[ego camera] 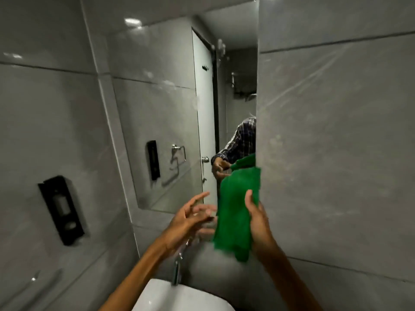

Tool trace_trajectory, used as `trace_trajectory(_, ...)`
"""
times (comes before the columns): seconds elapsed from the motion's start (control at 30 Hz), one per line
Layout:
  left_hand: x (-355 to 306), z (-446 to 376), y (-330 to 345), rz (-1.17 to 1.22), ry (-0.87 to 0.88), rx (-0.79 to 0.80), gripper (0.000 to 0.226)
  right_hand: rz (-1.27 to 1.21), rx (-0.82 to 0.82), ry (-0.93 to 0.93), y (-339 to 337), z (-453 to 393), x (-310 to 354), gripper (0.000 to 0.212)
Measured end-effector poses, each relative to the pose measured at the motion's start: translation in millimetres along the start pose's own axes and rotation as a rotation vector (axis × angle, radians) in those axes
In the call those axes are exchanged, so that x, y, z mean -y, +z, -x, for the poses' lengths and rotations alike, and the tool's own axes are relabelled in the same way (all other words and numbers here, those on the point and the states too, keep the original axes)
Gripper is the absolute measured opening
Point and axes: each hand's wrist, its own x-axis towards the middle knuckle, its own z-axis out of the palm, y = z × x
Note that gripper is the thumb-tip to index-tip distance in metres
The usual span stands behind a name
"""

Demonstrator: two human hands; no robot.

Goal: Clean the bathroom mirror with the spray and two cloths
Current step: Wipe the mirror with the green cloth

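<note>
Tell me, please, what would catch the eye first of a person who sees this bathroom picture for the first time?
The bright green cloth, held up by the right hand just right of centre, against the mirror's lower right edge. Beside it the left hand is open with fingers spread, holding nothing. After that, the tall wall mirror above the white basin, and the black dispenser on the grey tiled wall at left.

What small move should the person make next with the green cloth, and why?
Probably bring the left hand across to take the free edge of the green cloth. The right hand grips it alone, so it hangs loose in front of the mirror, while the left hand is open beside it with its fingers spread. Two hands could fold it into a flat pad before wiping.
</note>
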Motion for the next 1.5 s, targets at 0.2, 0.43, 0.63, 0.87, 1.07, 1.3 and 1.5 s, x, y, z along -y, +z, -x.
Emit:
trace_trajectory(0.2,-45.7,-58.1,-125.4,-0.839,0.511,-0.436,0.077,0.806,-0.353,-0.926,99.5,-80.9,52.2,0.07)
trace_trajectory(0.43,-70.4,-134.3,-231.3,-1.264,0.704,-0.589,0.081,1.722,-0.542,-1.143,90.9,-165.9,76.9,0.078)
trace_trajectory(0.63,-56.1,-176.7,-240.9,-1.325,0.821,-0.711,0.076,1.509,-0.904,-1.087,116.1,-188.2,59.2,0.083)
trace_trajectory(0.87,-48.6,-188.9,-248.4,-1.296,0.938,-0.758,0.071,1.267,-0.859,-1.138,265.2,-215.1,-8.4,0.073)
trace_trajectory(1.07,-43.3,-194.0,-258.0,-1.293,0.933,-0.765,0.071,1.855,-0.211,-1.422,255.0,-226.6,-55.9,0.077)
trace_trajectory(1.3,-47.2,-190.4,-253.6,-1.316,0.896,-0.773,0.073,1.554,-0.921,-1.143,94.2,-194.6,18.1,0.071)
trace_trajectory(1.5,-48.9,-188.8,-250.9,-1.331,0.877,-0.76,0.074,0.838,-1.252,-0.895,198.8,-205.1,45.1,0.064)
